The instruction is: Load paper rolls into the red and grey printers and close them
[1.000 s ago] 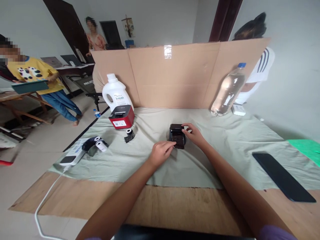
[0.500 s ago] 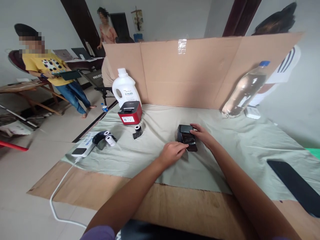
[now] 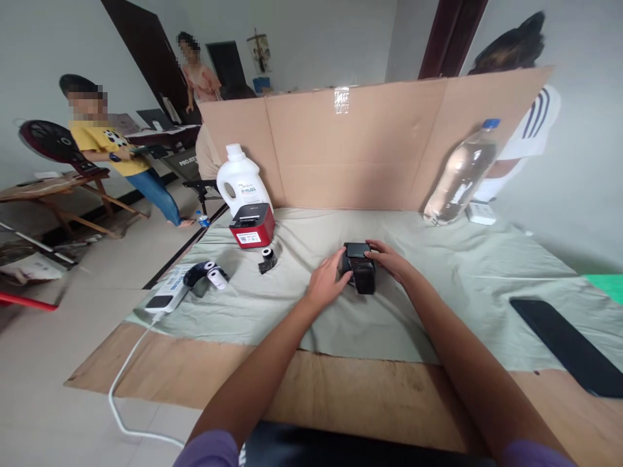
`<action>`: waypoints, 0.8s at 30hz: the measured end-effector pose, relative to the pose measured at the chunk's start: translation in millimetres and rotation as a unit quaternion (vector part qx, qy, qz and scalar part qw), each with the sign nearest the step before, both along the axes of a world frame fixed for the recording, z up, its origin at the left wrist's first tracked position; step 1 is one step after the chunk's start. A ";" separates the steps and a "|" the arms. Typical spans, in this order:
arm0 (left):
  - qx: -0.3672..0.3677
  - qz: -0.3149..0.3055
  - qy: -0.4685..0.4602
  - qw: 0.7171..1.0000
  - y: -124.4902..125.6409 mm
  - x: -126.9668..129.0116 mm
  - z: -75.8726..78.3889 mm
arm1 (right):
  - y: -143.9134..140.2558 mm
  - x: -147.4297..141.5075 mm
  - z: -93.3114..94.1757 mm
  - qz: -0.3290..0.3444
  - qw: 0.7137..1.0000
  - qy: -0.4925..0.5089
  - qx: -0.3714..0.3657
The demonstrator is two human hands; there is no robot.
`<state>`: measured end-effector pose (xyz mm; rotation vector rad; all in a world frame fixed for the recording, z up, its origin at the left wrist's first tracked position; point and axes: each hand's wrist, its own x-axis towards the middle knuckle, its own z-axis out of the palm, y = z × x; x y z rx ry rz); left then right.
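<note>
A small black printer (image 3: 359, 271) stands on the pale green cloth (image 3: 438, 285) in the middle of the table. My left hand (image 3: 325, 283) cups its left side, fingers against the casing. My right hand (image 3: 389, 261) grips its right side, thumb near the top edge. Both hands hold the device between them. Its front flap hangs open toward me.
A red and black printer (image 3: 252, 225) and a white jug (image 3: 240, 182) stand at the back left. Paper rolls (image 3: 213, 275), a small black roll holder (image 3: 267, 259) and a power strip (image 3: 167, 296) lie left. A water bottle (image 3: 459, 175) leans on the cardboard screen (image 3: 370, 143). A black phone (image 3: 567, 344) lies right. People stand at the far left.
My left hand has moved from the front of the black printer up to its left side. The printer now sits squarer to me. The camera view has shifted slightly.
</note>
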<state>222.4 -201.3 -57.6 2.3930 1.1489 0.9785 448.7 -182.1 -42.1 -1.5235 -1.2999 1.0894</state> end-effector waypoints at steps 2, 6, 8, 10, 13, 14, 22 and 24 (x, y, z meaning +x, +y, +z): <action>-0.011 -0.006 0.008 1.000 4.0 0.4 -2.4 | 0.0 0.0 1.1 -0.002 1.000 0.006 -0.008; -0.007 -0.015 0.027 1.000 4.7 1.6 -5.3 | 0.8 0.1 2.2 0.000 1.000 0.020 -0.017; -0.007 -0.011 0.036 0.999 3.9 2.4 -5.4 | 1.3 0.6 1.6 -0.001 1.000 0.025 -0.018; -0.001 -0.006 0.045 0.999 3.4 3.1 -5.1 | 1.8 1.2 0.6 -0.002 0.999 0.026 -0.018; 0.027 0.003 0.068 0.997 2.5 4.5 -4.0 | 2.4 2.2 -0.7 0.002 1.000 0.022 -0.019; 0.036 0.007 0.076 0.996 2.0 5.1 -3.3 | 2.6 2.5 -1.1 0.004 1.000 0.020 -0.019; 0.040 0.051 0.133 0.989 -5.7 11.1 5.4 | 6.7 8.4 -6.8 0.010 0.999 0.013 -0.030; 0.039 0.056 0.133 0.989 -7.4 11.8 6.2 | 8.2 9.5 -8.1 0.006 0.999 0.012 -0.038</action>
